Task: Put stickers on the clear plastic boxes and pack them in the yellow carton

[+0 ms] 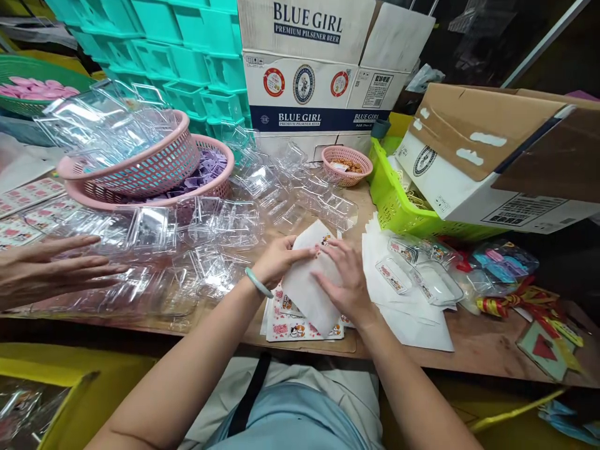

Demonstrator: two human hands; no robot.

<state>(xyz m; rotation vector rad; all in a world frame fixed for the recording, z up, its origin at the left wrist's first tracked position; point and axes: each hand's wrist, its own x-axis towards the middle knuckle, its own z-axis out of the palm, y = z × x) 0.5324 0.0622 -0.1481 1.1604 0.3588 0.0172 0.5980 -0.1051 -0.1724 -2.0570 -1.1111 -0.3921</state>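
Observation:
A sticker sheet (309, 281) with a blank white side facing me is in my hands, bent so that a cartoon print shows near its top corner. My left hand (285, 259), with a pale green bangle at the wrist, pinches the sheet between thumb and fingers. On its right side my right hand (345, 275) grips it, fingertips at the printed corner and thumb lower on the white face. A stack of printed sticker sheets (284, 328) with cats and pink lettering lies beneath. Just right are white paper sheets (419, 325) bearing clear plastic boxes (394, 275) with stickers.
Another person's hand (60, 269) reaches in from the left over clear plastic boxes (152, 228). Pink baskets (140, 147) stand behind, and a small pink basket (347, 167) sits farther back. A green crate (407, 219) and cardboard boxes (478, 144) stand at the right.

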